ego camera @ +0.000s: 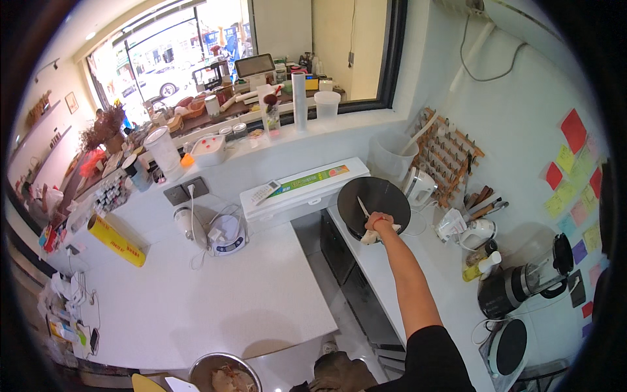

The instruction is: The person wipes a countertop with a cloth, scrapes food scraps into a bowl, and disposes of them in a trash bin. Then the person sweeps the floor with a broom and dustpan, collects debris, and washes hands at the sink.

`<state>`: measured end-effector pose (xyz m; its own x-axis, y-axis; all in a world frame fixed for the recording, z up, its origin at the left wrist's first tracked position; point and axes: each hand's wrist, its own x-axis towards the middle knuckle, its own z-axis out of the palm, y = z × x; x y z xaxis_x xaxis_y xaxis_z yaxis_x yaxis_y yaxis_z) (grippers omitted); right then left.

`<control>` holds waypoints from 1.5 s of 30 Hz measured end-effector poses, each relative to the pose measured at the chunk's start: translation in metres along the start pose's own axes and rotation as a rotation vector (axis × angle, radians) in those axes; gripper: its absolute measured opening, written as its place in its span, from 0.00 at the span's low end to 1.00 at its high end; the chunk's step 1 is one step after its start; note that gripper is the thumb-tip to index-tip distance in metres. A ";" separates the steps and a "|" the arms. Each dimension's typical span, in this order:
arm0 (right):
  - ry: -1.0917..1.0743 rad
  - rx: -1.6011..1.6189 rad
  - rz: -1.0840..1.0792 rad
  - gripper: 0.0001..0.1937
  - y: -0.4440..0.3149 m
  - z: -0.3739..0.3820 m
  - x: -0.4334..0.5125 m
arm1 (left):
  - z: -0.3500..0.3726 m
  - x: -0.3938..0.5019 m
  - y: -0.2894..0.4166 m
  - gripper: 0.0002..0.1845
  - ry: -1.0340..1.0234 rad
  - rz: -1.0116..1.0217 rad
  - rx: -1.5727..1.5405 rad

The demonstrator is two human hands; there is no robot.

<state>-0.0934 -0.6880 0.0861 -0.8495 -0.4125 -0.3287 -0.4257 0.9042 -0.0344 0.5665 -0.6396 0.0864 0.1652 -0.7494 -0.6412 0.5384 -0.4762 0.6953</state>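
My right hand reaches out over a round black plate-like surface on the right-hand counter. Its fingers are closed, and the pale narrow blade of what looks like a knife sticks out in front of them. A cream-coloured cloth is bunched under the same hand, at the near rim of the black surface. How far the fingers also grip the cloth is hidden. My left hand is out of view. Low in the picture, a steel bowl holds pale food pieces or scraps, beside yellow and white flat pieces.
Left of the gap stands a white worktop with a kitchen scale and a yellow roll. A white box bears a remote control. Hand mixers, bottles and a blender line the right wall.
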 end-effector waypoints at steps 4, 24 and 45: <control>-0.092 -0.024 -0.025 0.20 0.011 0.008 0.023 | 0.029 -0.005 0.001 0.36 -0.021 -0.006 0.060; 0.629 2.575 -0.177 0.05 0.175 0.187 -0.699 | 0.112 0.100 -0.001 0.36 -0.946 -0.529 0.554; 2.308 1.724 0.963 0.08 -0.083 0.401 -1.276 | -0.256 -0.309 -0.082 0.30 -1.817 -1.583 1.272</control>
<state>1.1508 -0.1926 0.1303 0.0063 0.9838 -0.1791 -0.6017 -0.1394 -0.7865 0.6833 -0.2515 0.1442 -0.3234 0.8830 -0.3400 -0.8627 -0.1276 0.4893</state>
